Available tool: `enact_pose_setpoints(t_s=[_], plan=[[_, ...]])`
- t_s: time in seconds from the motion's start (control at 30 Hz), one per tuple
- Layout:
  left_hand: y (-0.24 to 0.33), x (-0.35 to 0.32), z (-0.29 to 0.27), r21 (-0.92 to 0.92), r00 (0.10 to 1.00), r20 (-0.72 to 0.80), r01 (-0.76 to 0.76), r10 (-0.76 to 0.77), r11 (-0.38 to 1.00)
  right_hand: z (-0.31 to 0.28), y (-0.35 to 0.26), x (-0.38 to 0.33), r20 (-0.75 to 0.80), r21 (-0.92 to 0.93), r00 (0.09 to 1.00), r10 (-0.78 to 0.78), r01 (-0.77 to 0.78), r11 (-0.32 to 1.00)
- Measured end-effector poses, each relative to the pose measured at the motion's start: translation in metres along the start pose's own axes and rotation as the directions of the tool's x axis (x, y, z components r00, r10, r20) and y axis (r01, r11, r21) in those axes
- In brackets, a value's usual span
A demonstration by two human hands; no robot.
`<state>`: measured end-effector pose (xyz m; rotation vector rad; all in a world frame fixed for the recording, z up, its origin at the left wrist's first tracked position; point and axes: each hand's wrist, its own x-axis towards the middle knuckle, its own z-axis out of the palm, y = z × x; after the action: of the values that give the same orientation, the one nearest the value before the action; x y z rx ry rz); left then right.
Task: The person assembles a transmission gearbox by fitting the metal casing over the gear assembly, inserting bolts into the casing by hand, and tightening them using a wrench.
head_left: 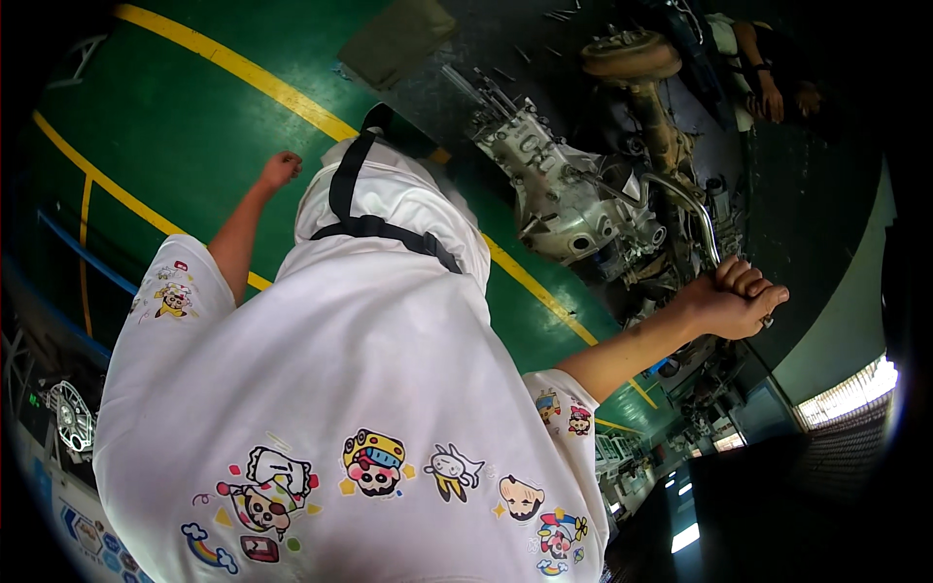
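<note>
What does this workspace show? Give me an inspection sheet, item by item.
Surface: green floor with yellow lines; a darker patch lies under the machinery.
Job's things: grey metal gearbox-like assembly on the floor; curved metal bar rising from it.
Clutter: loose small metal parts on the dark patch; flat brown sheet nearby.
Fingers: right hand is fisted around the bar's top end; left hand is a loose fist, holding nothing, out over the floor.
Cables: nothing seen.
Surroundings: another person's hand at the top right; a rusty drum on a shaft; machines and lit panels at the lower edges.
</note>
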<state>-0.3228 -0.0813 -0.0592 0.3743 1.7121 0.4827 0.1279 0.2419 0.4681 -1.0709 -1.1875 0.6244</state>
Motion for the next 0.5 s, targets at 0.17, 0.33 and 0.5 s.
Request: enact_pose_setpoints(t_s=[0.17, 0.33, 0.5], plan=[[0.012, 0.001, -0.011, 0.015, 0.999, -0.012, -0.035, 0.035, 0.999, -0.006, -0.001, -0.001, 0.001, 0.020, 1.000, 0.015, -0.015, 1.000], [0.036, 0.006, -0.012, -0.006, 0.994, 0.026, -0.106, 0.106, 0.994, -0.006, 0.000, -0.001, -0.004, -0.007, 1.000, 0.003, -0.003, 1.000], [0.060, 0.009, -0.005, 0.043, 0.992, 0.056, -0.113, 0.111, 0.993, -0.004, 0.001, -0.003, -0.045, -0.013, 0.999, 0.011, -0.012, 1.000]])
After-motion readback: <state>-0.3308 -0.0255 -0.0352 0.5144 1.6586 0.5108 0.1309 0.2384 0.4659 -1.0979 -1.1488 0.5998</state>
